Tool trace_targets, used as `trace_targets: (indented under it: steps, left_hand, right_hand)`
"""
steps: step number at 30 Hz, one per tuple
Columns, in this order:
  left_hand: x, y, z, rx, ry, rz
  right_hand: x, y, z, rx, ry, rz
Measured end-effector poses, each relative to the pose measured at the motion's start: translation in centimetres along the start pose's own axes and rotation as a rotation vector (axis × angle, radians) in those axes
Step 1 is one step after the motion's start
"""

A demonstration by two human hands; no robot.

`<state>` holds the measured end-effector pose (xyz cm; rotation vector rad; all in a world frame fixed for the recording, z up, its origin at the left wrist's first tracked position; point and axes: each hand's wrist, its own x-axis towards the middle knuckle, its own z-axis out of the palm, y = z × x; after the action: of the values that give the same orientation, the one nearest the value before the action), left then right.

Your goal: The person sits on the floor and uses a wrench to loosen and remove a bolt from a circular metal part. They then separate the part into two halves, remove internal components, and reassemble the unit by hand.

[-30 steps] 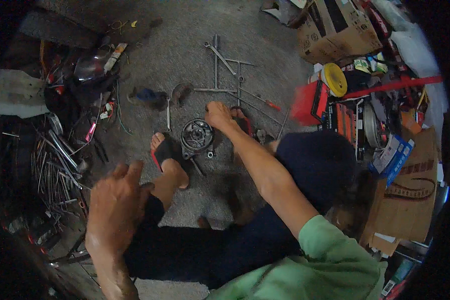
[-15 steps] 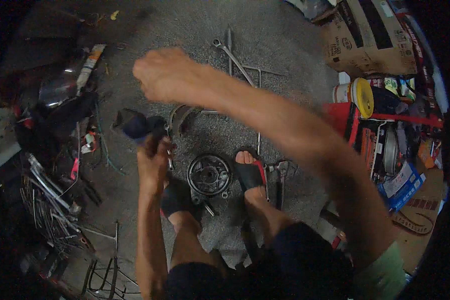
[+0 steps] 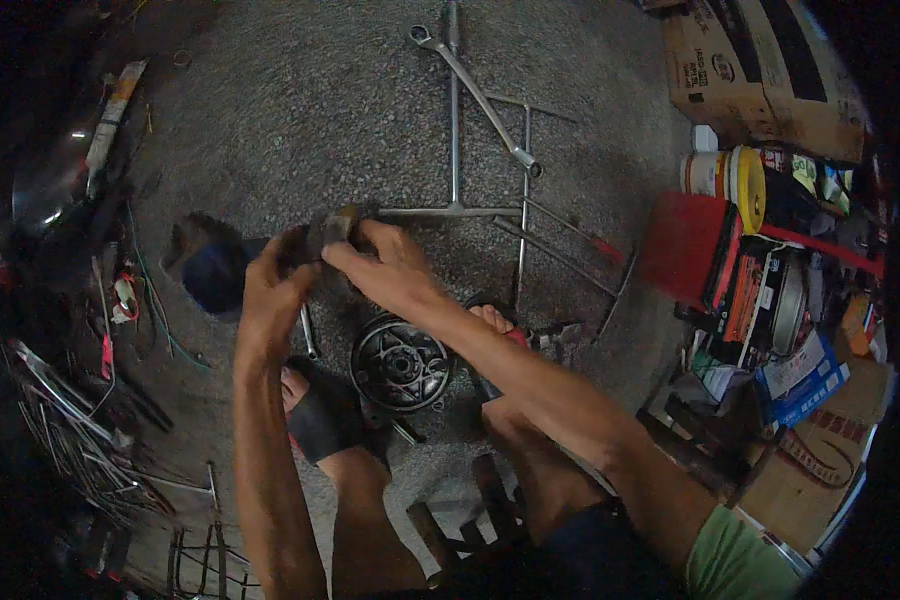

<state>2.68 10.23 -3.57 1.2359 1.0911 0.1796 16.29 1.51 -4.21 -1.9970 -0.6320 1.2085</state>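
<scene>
My left hand (image 3: 273, 280) and my right hand (image 3: 385, 262) are close together over the floor, fingers closed around a dark, curved piece that looks like a brake shoe (image 3: 336, 226). The fingers hide part of it. Just below and to the right, a round metal brake drum plate (image 3: 402, 362) lies between my feet. A small wrench (image 3: 308, 335) rests on the ground under my left hand. Left of that hand lies a dark blue and black bundle, perhaps cloth (image 3: 213, 272).
A ring wrench (image 3: 480, 100) and a long T-handle wrench (image 3: 455, 140) lie ahead. On the right stand a red box (image 3: 678, 245), a yellow-lidded tub (image 3: 747, 200) and a cardboard box (image 3: 770, 75). Metal rods (image 3: 80, 430) are heaped at the left.
My right hand has come down and back to meet my left hand. The curved piece that lay on the floor is now between them. My view has shifted slightly.
</scene>
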Motion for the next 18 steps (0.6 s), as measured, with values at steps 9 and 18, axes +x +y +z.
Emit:
trace_targets:
  steps: [9,18]
  left_hand:
    - [-10.5,1.8,2.5,-0.217,0.006,0.058]
    - [-13.2,2.4,3.0,-0.322,-0.098,0.111]
  right_hand:
    - [-10.1,-2.9,-5.1,-0.158,-0.176,-0.426]
    - [-13.2,-3.6,-6.7,-0.136,-0.22,-0.434]
